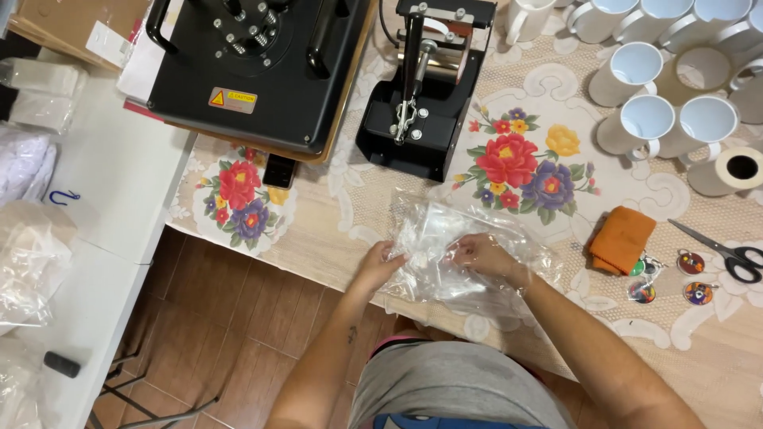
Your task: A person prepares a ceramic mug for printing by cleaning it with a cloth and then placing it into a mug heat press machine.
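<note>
Ten white mugs point(645, 123) can be counted, some cut off by the frame's edge. Two black presses point(262, 71), one pair of scissors point(727, 253), one orange cloth point(621, 238), one tape roll point(735, 169) and four round keychains point(691, 263) are seen.

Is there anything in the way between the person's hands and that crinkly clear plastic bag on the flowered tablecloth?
Nothing visible. The left hand and right hand are both already on the crinkly clear plastic bag, with nothing between hands and plastic.

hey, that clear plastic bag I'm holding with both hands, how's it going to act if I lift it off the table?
The clear plastic bag looks thin and crumpled, so it would probably droop and fold rather than hold shape. It seems very light. Its glossy film may slip, so the left hand and right hand would likely need a pinching grip.
</note>
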